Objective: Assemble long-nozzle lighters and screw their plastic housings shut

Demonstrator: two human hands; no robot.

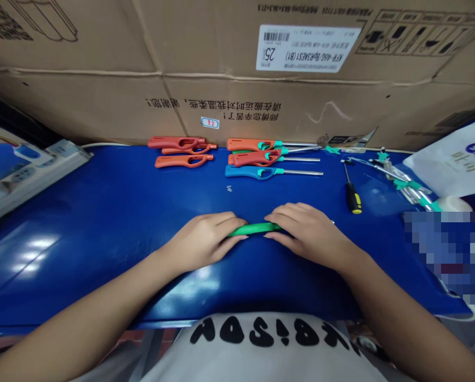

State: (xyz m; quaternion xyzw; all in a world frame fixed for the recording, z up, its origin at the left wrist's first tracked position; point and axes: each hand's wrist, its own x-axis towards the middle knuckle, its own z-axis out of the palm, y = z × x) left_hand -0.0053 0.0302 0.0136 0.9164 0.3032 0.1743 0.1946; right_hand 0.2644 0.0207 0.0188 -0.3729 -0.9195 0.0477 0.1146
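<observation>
Hands [205, 239] [307, 231] palms-down, fingers gripping green handle [255, 229] ends.

lighters [273, 157] behind hands, screwdriver [351, 192] right

Blue table [102, 223]: orange handles [182, 151], assembled lighters [269, 158], screwdriver [352, 195], green piece [255, 229].

L hand [205, 239] + R hand [307, 231], fingers curled
</observation>
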